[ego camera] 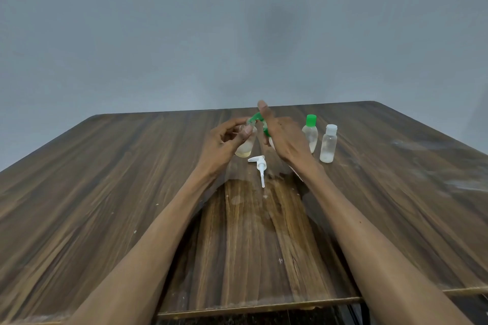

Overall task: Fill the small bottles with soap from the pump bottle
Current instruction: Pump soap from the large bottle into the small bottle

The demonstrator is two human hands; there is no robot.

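While your left hand (pixel 224 140) curls its fingers around a small clear bottle (pixel 244 149) holding a shallow pale yellowish layer, your right hand (pixel 282 137) pinches its green flip cap (pixel 260 120) at the neck, forefinger raised. Just right of that bottle stand a green-capped bottle (pixel 310 134) and a white-capped bottle (pixel 328 144), each nearly empty. Below it, on the wooden table (pixel 105 179), lies the white pump head (pixel 260 166). Pump bottle body: cannot tell, hidden.
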